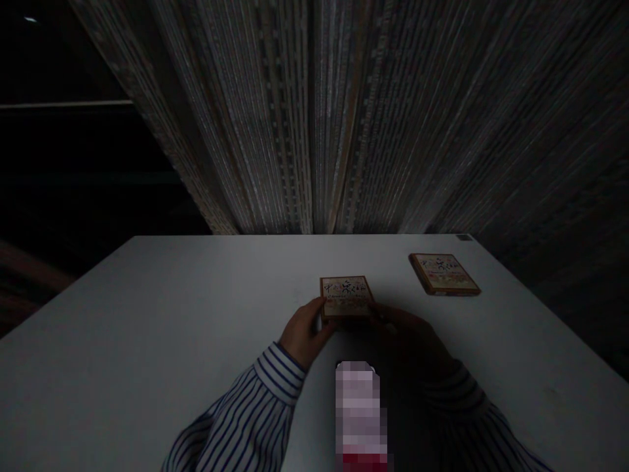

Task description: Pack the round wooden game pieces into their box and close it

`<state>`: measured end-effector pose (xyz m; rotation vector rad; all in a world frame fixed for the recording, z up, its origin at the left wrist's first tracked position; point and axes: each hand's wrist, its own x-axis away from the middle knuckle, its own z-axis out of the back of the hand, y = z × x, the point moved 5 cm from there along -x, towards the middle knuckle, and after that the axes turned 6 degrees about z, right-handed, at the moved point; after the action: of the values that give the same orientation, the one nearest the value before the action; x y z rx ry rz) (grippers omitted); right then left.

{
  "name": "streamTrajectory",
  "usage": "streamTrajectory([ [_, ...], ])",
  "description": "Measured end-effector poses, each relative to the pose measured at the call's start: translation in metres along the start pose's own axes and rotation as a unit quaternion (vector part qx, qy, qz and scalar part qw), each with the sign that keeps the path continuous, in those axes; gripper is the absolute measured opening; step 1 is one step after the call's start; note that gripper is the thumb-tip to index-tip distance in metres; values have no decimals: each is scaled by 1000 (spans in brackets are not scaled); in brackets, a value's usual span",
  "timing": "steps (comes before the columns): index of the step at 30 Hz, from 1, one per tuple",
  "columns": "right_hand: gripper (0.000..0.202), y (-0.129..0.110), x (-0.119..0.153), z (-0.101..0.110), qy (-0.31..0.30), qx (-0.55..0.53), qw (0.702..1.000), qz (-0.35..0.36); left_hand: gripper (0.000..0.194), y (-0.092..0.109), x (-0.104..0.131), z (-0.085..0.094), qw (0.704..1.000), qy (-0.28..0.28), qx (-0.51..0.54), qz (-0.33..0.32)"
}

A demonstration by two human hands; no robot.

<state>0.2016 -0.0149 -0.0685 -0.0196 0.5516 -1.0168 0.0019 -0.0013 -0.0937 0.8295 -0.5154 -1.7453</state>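
Between my hands is a flat square box (346, 298) with a brown edge and dark Chinese characters printed on its pale lid. My left hand (303, 331) grips its left side, thumb at the near corner and fingers along the edge. At the right side, my right hand (413, 334) closes on the other edge; much of it lies in dark shadow. The box appears slightly tilted over the white table; I cannot tell whether it touches the surface. A second, matching box (445, 274) lies on the table farther right, apart from both hands.
The white table (196, 288) spreads out on both sides. A blurred-out pinkish patch (358, 406) covers something long between my forearms. Striped curtains (334, 118) hang behind the far edge. A small dark square (463, 237) sits at the far right corner. The left background is dark.
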Motion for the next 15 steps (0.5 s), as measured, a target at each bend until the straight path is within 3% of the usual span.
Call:
streamTrajectory([
  [15,30,-1,1,1,-35,11,999,-13,45,4,-1,6,998,-26,-46,-34],
])
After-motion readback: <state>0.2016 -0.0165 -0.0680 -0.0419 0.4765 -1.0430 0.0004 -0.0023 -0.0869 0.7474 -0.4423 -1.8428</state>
